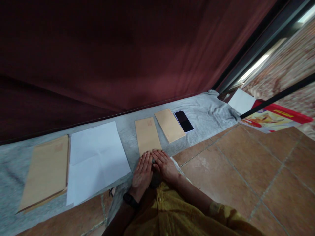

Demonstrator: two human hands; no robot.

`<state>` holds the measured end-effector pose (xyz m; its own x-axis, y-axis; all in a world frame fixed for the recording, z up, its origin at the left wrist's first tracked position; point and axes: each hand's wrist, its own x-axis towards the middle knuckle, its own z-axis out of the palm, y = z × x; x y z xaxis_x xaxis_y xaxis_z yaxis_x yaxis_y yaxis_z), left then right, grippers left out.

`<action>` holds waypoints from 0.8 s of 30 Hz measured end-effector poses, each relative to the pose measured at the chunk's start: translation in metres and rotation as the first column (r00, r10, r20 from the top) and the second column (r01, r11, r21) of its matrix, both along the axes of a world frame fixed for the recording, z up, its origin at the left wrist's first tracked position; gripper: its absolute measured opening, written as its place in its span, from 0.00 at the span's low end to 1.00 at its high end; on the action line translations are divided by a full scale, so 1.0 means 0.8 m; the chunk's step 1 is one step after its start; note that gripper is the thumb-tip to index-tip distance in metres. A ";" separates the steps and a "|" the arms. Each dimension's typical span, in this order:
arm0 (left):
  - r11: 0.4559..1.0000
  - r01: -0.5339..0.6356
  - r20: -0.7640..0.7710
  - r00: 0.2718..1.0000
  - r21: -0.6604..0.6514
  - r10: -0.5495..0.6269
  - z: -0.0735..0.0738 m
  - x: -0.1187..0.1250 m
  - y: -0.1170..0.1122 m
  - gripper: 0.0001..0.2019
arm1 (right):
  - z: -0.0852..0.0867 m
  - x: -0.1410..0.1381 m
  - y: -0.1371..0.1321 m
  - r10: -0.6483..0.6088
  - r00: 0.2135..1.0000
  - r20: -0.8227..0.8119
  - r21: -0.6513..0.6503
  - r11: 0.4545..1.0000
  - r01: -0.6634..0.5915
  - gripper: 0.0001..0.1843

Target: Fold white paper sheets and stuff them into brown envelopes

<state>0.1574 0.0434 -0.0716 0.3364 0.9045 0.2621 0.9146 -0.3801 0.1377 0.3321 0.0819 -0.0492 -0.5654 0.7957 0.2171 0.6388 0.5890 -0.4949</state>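
The long, narrow desk (129,141) was covered by a grey cloth (209,109), which wrinkled toward the right end. At the left lay a pile of large brown envelopes (46,173), with white paper (95,160) just beside it. Farther right lay a small brown envelope (147,134), then a second small envelope (170,126), slanted, and just beside that one, a dark-screened phone (184,121).

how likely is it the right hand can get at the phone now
Probably yes: the phone lies uncovered beside a flat envelope, and nothing tall stands between it and the right hand.
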 end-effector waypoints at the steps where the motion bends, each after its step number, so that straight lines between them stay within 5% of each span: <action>1: 1.000 -0.013 -0.014 1.000 -0.001 0.013 0.002 0.000 -0.001 0.34 | -0.001 0.001 0.000 0.000 1.000 0.019 0.011 1.000 0.000 0.29; 14: 0.993 -0.114 -0.022 0.993 0.040 0.115 0.000 -0.017 -0.014 0.33 | -0.009 0.026 0.002 -0.057 0.994 0.091 0.080 0.996 0.050 0.30; 24: 0.989 -0.148 -0.014 0.989 0.024 0.148 0.002 -0.018 -0.017 0.31 | 0.006 0.040 0.001 -0.110 0.990 0.089 0.036 0.994 0.107 0.28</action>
<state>0.1430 0.0295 -0.0698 0.2033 0.9385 0.2791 0.9630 -0.2431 0.1160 0.3643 0.0827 -0.0443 -0.4947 0.8469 0.1951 0.7409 0.5283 -0.4146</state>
